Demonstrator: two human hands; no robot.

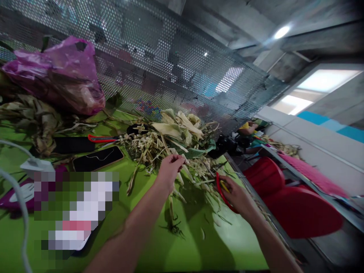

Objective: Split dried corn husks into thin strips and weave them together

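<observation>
Green bench (244, 242); left grip (170, 167) pinched on pale strip (185, 159), likely steadying it; right grip (232, 191) wrapped round red-handled scissors (218, 185), presumably for control; husk pile (182, 129) just beyond left grip.

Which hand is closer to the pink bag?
Left. The left hand is right of the bag and nearer the camera, by the dry husks; the right hand, holding scissors, is farther right.

So the husk pile (176, 131) sat toward the back of the table (244, 242), 1 phone (98, 158) to its left, plastic bag (65, 83) further left, mesh panel (159, 45) behind, chair (304, 212) past the right edge.
</observation>
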